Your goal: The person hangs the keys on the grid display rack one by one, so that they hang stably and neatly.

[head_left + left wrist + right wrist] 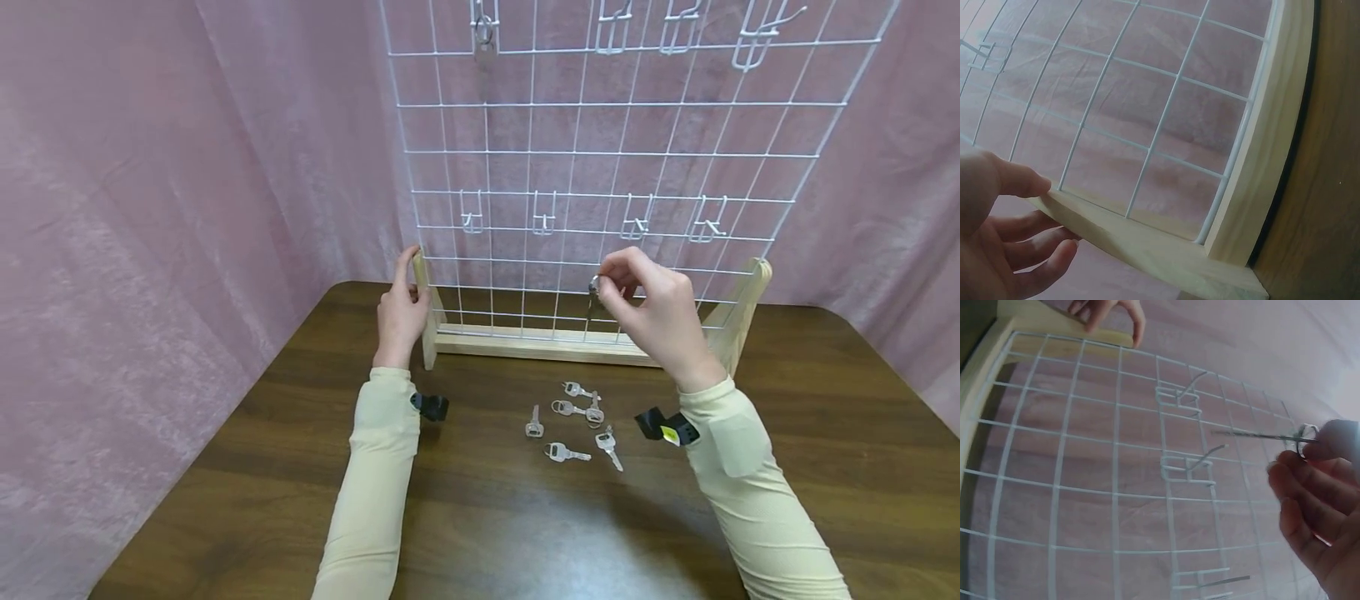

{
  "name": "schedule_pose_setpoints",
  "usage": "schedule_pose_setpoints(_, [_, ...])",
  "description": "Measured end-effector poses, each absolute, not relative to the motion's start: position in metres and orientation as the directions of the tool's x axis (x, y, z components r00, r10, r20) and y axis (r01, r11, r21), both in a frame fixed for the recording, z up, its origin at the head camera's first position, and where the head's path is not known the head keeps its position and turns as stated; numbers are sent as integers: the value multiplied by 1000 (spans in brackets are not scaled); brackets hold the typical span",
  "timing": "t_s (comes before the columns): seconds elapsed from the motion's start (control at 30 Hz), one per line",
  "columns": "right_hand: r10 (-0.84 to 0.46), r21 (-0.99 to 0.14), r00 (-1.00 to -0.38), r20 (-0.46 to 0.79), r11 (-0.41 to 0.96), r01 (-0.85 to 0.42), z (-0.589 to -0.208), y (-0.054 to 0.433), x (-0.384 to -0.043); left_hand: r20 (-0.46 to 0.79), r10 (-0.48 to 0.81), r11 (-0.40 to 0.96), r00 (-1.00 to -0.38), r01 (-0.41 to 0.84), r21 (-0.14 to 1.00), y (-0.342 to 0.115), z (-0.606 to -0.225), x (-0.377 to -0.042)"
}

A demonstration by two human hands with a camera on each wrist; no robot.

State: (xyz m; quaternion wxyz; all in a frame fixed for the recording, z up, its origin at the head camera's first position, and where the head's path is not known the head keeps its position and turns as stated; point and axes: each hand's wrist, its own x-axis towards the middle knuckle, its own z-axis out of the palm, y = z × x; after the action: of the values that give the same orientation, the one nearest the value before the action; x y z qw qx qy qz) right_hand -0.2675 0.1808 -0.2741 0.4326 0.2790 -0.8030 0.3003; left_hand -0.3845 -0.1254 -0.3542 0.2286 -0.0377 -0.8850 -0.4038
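My right hand [656,312] pinches a metal ring [1305,440] between thumb and index finger. From the ring a key [1260,435] points at the white wire grid [573,153], in front of its lower part. In the right wrist view the key overlaps the grid near the white hooks [1188,465]. At the stand's left side, my left hand [401,312] holds the wooden upright [1104,231], its thumb on one face and its other fingers at the opposite side. Several hooks [543,221] form a lower row on the grid.
Several loose keys, one of them a ringed key [567,452], lie on the brown table [480,517] before the stand. A ringed key [486,48] hangs at the grid's upper left; longer hooks [753,37] line the top. The right wooden upright [746,312] and a pink curtain [187,167] are beyond.
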Motion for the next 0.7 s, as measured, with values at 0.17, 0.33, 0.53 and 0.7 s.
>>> schedule_pose_setpoints(0.17, [-296, -185, -501, 813, 685, -704, -251, 184, -272, 446, -116, 669, -887, 262, 696, -122, -353, -384])
schedule_pose_setpoints(0.33, [-459, -27, -492, 740, 711, -703, -223, 185, -277, 451, -121, 666, -885, 264, 697, -117, -352, -384])
schedule_pose_setpoints(0.53, [-562, 128, -456, 690, 715, -687, -190, 188, -276, 451, -121, 667, -884, 264, 696, -112, -356, -385])
schedule_pose_setpoints(0.7, [-596, 218, -423, 683, 719, -660, -163, 191, -276, 455, -122, 668, -882, 266, 695, -110, -358, -387])
